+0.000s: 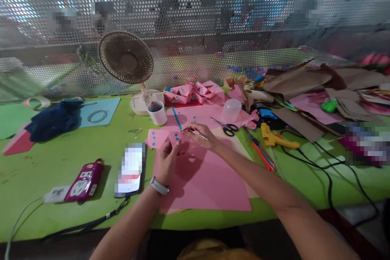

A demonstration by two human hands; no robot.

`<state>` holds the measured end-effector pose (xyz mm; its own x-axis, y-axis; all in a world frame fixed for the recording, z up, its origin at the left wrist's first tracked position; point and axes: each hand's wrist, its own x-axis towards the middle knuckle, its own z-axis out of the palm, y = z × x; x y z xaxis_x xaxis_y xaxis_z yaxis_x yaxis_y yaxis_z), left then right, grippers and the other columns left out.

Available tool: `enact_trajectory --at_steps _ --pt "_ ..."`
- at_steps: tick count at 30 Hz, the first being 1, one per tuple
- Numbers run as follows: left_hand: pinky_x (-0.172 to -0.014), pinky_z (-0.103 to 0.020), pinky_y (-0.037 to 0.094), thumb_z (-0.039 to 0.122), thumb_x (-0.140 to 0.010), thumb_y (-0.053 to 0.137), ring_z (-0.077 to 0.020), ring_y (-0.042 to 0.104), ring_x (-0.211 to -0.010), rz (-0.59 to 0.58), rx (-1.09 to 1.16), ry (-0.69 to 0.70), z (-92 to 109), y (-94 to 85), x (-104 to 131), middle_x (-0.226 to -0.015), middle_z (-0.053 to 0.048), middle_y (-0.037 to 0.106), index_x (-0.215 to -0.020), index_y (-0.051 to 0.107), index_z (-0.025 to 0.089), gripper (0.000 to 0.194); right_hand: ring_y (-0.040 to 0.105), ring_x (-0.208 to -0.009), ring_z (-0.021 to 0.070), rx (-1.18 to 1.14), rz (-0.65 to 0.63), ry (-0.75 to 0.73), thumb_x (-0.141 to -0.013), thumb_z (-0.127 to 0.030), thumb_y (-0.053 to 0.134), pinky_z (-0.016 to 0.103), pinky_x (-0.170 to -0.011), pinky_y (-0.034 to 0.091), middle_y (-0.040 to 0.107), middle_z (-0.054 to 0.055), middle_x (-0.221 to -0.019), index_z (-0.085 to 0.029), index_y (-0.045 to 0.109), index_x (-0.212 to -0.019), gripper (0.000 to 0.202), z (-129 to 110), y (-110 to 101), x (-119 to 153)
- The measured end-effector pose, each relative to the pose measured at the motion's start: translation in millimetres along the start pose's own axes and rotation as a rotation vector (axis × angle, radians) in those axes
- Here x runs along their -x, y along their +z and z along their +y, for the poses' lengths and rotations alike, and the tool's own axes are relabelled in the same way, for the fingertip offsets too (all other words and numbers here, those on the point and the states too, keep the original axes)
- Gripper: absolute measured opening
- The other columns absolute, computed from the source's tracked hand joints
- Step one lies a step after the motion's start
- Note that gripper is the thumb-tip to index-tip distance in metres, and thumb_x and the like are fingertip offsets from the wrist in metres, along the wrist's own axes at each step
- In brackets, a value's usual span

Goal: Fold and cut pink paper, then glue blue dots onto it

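My left hand (168, 155) grips a folded pink paper piece (154, 139) that carries small blue squares. Close on its right, my right hand (199, 134) pinches thin metal tweezers (198, 133), whose tips are near the blue squares at the paper's edge. A narrow blue strip (176, 118) lies just beyond the hands on pink paper. Beneath both hands a large pink sheet (204, 183) is spread on the green table (122, 126). Whether the tweezer tips hold a square is too small to tell.
Behind the hands are a white cup (157, 113), a fan (126, 57) and a pile of folded pink pieces (195, 92). Scissors (228, 128), a red cutter (263, 154) and a yellow glue gun (279, 138) with black cables lie right; a phone (131, 169) and purple power strip (85, 181) lie left.
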<state>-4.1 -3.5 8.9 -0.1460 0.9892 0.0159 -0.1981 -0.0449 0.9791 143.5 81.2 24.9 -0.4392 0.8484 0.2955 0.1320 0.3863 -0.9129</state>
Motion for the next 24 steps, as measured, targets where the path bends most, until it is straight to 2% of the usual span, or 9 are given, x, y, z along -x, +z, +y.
enact_trajectory --at_steps 4,6,8,12,19,21,24 --pt "-0.071 -0.025 0.054 0.043 -0.077 0.073 -0.0153 0.064 -0.085 0.027 0.049 -0.024 0.4 0.0 -1.2 -0.101 -0.003 0.066 -0.112 0.063 0.021 0.042 0.063 -0.086 0.0187 0.04 -0.015 -0.052 -0.085 -0.037 0.059 0.029 -0.078 0.047 0.07 0.002 -0.085 -0.021 0.071 -0.091 0.021 -10.0 -3.9 -0.7" --pt "-0.076 -0.026 0.053 0.042 -0.08 0.071 -0.0159 0.064 -0.093 0.079 0.082 -0.006 0.5 -0.2 -1.7 -0.108 -0.004 0.064 -0.118 0.058 0.024 0.045 0.064 -0.087 0.0188 0.068 -0.001 -0.088 -0.085 -0.036 0.059 0.03 -0.08 0.047 0.071 0.003 -0.089 -0.021 0.071 -0.09 0.02 -15.2 -11.7 -2.8" --pt "-0.08 -0.028 0.053 0.043 -0.082 0.068 -0.0173 0.063 -0.098 0.111 0.084 -0.026 0.7 -0.3 -1.7 -0.108 -0.006 0.065 -0.116 0.057 0.022 0.041 0.064 -0.086 0.0185 0.103 0.041 -0.138 -0.086 -0.035 0.059 0.03 -0.08 0.047 0.071 0.002 -0.091 -0.021 0.071 -0.09 0.019 -19.3 -25.2 -8.0" --pt "-0.08 -0.03 0.051 0.045 -0.084 0.063 -0.0197 0.065 -0.099 0.059 0.0 -0.072 1.9 1.2 0.3 -0.103 -0.009 0.068 -0.104 0.061 0.018 0.034 0.063 -0.085 0.0174 0.213 0.257 -0.318 -0.085 -0.037 0.063 0.03 -0.081 0.047 0.071 0.001 -0.09 -0.022 0.07 -0.091 0.017 -26.0 -67.4 -27.9" --pt "-0.067 -0.027 0.049 0.043 -0.084 0.062 -0.0145 0.063 -0.069 -0.112 -0.11 -0.057 -1.1 5.4 5.4 -0.073 -0.002 0.066 -0.095 0.064 0.016 0.029 0.062 -0.081 0.017 0.51 0.627 -0.496 -0.09 -0.036 0.056 0.031 -0.077 0.049 0.068 0.002 -0.089 -0.021 0.067 -0.095 0.02 -29.4 -149.0 -69.9" --pt "-0.066 -0.027 0.049 0.042 -0.084 0.062 -0.0144 0.062 -0.068 -0.16 -0.132 -0.054 -0.8 6.9 6.9 -0.071 -0.002 0.066 -0.095 0.064 0.016 0.029 0.063 -0.085 0.0189 0.633 0.703 -0.507 -0.091 -0.034 0.053 0.034 -0.079 0.049 0.068 0.003 -0.091 -0.021 0.067 -0.096 0.02 -23.5 -167.9 -81.1" --pt "-0.068 -0.028 0.051 0.042 -0.085 0.061 -0.015 0.064 -0.07 -0.205 -0.155 -0.073 1.4 8.7 8.9 -0.073 -0.003 0.066 -0.096 0.064 0.015 0.029 0.062 -0.096 0.0233 0.817 0.774 -0.437 -0.093 -0.031 0.046 0.04 -0.088 0.048 0.069 0.008 -0.1 -0.02 0.066 -0.101 0.024 -10.3 -192.4 -99.2"
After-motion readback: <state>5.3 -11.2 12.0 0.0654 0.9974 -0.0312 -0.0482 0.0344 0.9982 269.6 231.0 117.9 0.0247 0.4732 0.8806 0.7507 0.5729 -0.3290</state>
